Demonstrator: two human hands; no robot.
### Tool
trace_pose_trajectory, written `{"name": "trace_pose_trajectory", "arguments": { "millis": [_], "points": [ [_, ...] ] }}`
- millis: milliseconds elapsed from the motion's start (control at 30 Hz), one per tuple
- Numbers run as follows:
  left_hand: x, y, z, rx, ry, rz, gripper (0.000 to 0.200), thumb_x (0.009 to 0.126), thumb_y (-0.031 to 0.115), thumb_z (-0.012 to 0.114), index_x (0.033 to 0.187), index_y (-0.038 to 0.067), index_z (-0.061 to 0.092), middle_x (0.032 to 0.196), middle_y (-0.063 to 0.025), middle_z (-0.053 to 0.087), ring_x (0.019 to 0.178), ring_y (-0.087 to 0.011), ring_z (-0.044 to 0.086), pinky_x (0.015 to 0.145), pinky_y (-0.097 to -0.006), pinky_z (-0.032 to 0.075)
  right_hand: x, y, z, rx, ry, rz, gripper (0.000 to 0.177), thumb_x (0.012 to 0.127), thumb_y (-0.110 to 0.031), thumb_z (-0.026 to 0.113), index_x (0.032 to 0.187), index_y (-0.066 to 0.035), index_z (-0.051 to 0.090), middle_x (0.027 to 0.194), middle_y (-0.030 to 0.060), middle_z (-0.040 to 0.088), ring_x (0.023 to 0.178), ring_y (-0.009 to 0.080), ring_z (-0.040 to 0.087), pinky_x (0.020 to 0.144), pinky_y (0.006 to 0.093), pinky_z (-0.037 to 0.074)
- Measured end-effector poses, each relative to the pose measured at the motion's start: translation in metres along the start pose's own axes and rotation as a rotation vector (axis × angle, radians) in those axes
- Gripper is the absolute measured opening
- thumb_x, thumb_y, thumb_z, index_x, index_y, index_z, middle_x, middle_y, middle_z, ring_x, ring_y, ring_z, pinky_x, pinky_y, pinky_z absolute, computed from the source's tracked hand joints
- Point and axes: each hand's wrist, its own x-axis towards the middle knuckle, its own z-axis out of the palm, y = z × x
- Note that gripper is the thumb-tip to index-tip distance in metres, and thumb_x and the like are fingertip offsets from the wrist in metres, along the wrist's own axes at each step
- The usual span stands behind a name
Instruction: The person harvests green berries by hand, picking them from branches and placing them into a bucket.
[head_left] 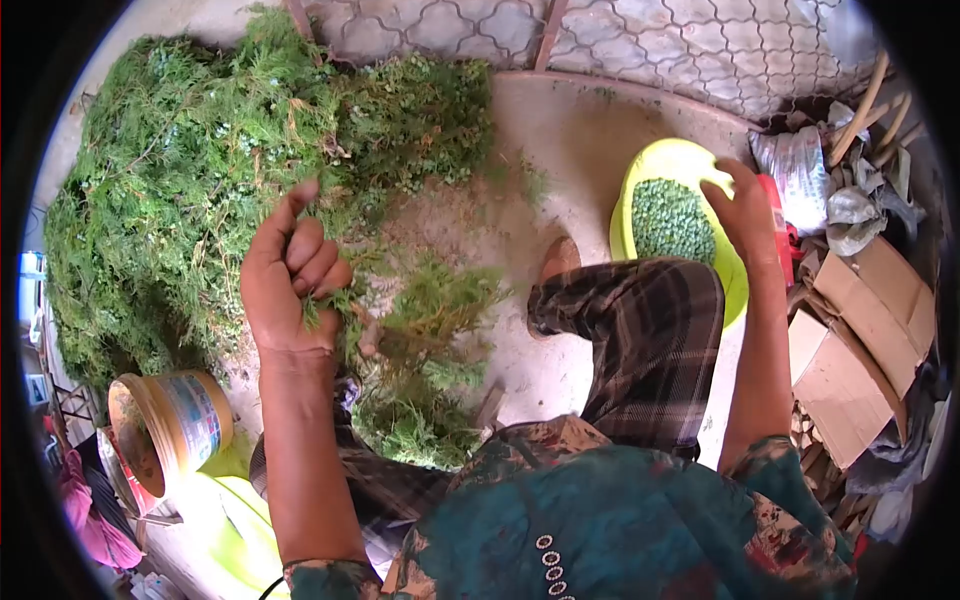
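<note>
My left hand [295,270] is raised in front of the greenery, its fingers curled into the palm and one digit pointing up. A leafy juniper sprig [435,300] sticks out from the lower side of that hand toward the right, partly blurred. My right hand [745,215] is over the right rim of a yellow-green tub [627,215], fingers apart and nothing visible in them. Small round green berries [670,222] fill much of the tub's bottom. My knee hides the tub's near side.
A large heap of juniper branches [190,190] covers the left floor. More cuttings [420,425] lie between my legs. A tipped bucket [185,420] is at lower left. Cardboard [865,330] and plastic bags [790,175] are piled right. A wire mesh [660,50] stands behind.
</note>
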Motion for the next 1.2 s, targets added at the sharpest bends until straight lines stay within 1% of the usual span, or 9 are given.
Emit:
{"name": "trace_pose_trajectory", "arguments": {
  "millis": [67,133,233,300,533,600,800,933,1200],
  "points": [
    [-0.001,-0.002,0.004,0.025,-0.068,0.012,0.025,0.093,0.021,0.041,0.107,0.001,0.05,0.052,0.0079,0.024,0.039,-0.003,0.018,0.037,-0.0197,0.017,-0.007,-0.088,0.003,0.699,-0.236,-0.006,0.025,0.081,-0.015,0.06,0.1,0.002,0.059,0.09,0.012,0.062,0.085,0.0173,0.058,0.077,0.0273,0.047],
    [-0.002,-0.003,0.008,0.01,-0.217,0.04,0.028,0.095,0.02,0.037,0.111,0.0,0.049,0.053,0.0079,0.027,0.039,-0.0021,0.02,0.036,-0.0189,0.019,-0.015,-0.156,0.006,0.754,-0.48,-0.214,0.027,0.08,-0.017,0.06,0.102,-0.001,0.059,0.101,0.013,0.06,0.092,0.0181,0.056,0.081,0.0282,0.045],
    [-0.004,-0.004,0.011,-0.031,-0.306,0.051,0.029,0.095,0.02,0.037,0.111,0.0,0.049,0.052,0.0078,0.028,0.038,-0.002,0.02,0.036,-0.0184,0.019,-0.022,-0.206,0.053,0.64,-0.456,-0.63,0.048,0.078,-0.02,0.063,0.12,-0.003,0.049,0.12,0.0153,0.051,0.112,0.028,0.048,0.094,0.0366,0.038],
    [-0.004,-0.003,0.01,-0.07,-0.42,0.06,0.03,0.096,0.021,0.036,0.113,0.0,0.048,0.052,0.0075,0.028,0.037,-0.0019,0.02,0.035,-0.0184,0.019,-0.019,-0.227,0.07,0.613,-0.58,-0.665,0.058,0.075,-0.021,0.065,0.124,-0.003,0.043,0.123,0.0176,0.047,0.113,0.0314,0.046,0.094,0.0403,0.037],
    [-0.009,0.0,0.005,-0.082,-0.508,0.064,0.028,0.096,0.021,0.036,0.112,0.001,0.046,0.052,0.0072,0.027,0.036,-0.0022,0.019,0.034,-0.0191,0.018,-0.018,-0.244,0.111,0.739,-0.791,-0.726,0.026,0.073,-0.02,0.063,0.095,-0.008,0.057,0.084,0.0151,0.06,0.087,0.0368,0.054,0.078,0.0454,0.041],
    [-0.006,0.004,0.005,-0.024,-0.445,0.061,0.025,0.094,0.024,0.04,0.107,0.004,0.049,0.053,0.0078,0.029,0.038,-0.0022,0.021,0.036,-0.0192,0.019,-0.013,-0.24,0.103,0.625,-0.55,-0.767,0.015,0.073,-0.018,0.06,0.083,-0.007,0.055,0.068,0.0146,0.058,0.072,0.0366,0.055,0.066,0.0456,0.042],
    [-0.005,-0.008,0.013,0.558,0.023,0.0,0.023,0.091,0.021,0.047,0.101,0.003,0.055,0.075,-0.0003,0.054,0.05,-0.0034,0.039,0.044,-0.0171,0.03,-0.006,-0.228,0.09,0.593,-0.619,-0.702,0.017,0.072,-0.017,0.059,0.084,-0.006,0.055,0.068,0.0145,0.057,0.066,0.0343,0.057,0.059,0.043,0.042],
    [-0.016,-0.01,0.019,0.933,-0.354,-0.137,0.02,0.087,0.013,0.054,0.102,0.001,0.057,0.085,-0.0033,0.061,0.059,-0.0021,0.045,0.051,-0.0176,0.035,-0.001,-0.224,0.08,0.692,-0.677,-0.679,0.016,0.072,-0.015,0.06,0.085,-0.006,0.057,0.069,0.0139,0.058,0.067,0.0331,0.058,0.06,0.0417,0.043],
    [-0.008,-0.039,0.006,1.058,-0.345,0.097,0.027,0.079,0.002,0.06,0.106,0.0,0.054,0.085,0.0,0.058,0.077,-0.0052,0.05,0.066,-0.0188,0.04,0.006,-0.225,0.082,0.777,-0.693,-0.751,0.023,0.07,-0.011,0.06,0.092,-0.004,0.054,0.074,0.0137,0.059,0.069,0.0309,0.058,0.062,0.0391,0.045]
  ]
}}
